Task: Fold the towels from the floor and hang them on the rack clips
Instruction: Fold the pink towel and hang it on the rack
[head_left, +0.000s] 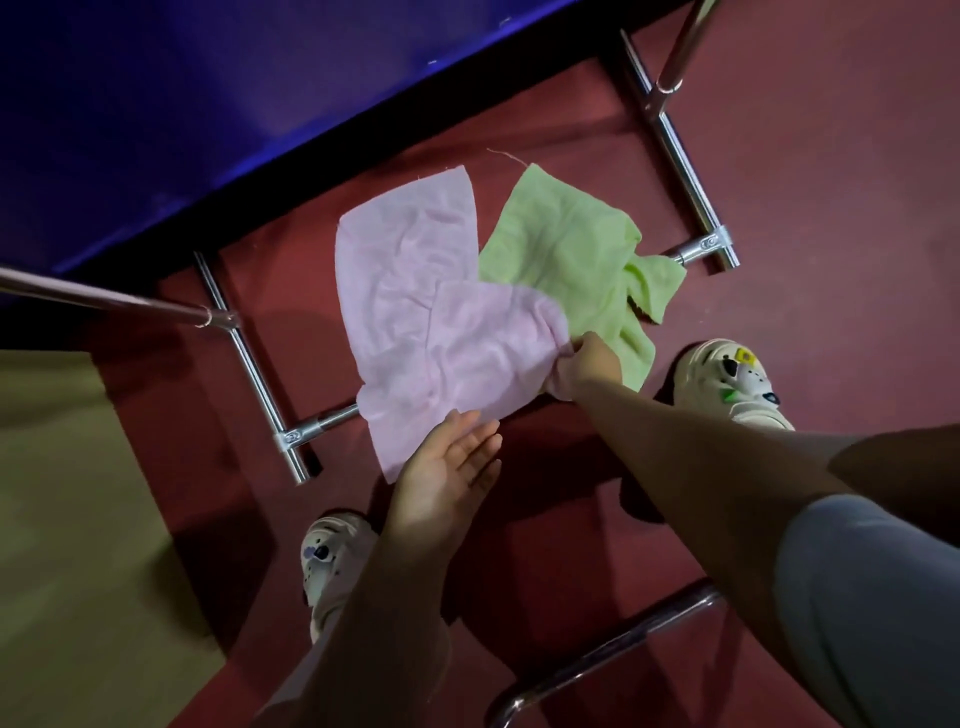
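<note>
A crumpled pink towel (415, 312) lies on the red floor between the metal feet of the rack (244, 343). It overlaps a light green towel (566, 249) that is spread to its right. My right hand (584, 364) pinches the pink towel's right edge in curled fingers. Over the towel's near corner my left hand (449, 467) is held palm up with straight fingers, and its fingertips reach the cloth. No rack clips are in view.
The rack's chrome base bars (680, 166) frame the towels, and an upright pole (104, 299) crosses at left. A dark blue surface (208, 104) fills the top left. My two pale clogs (737, 379) stand on the floor. A curved chrome tube (597, 660) lies near the bottom.
</note>
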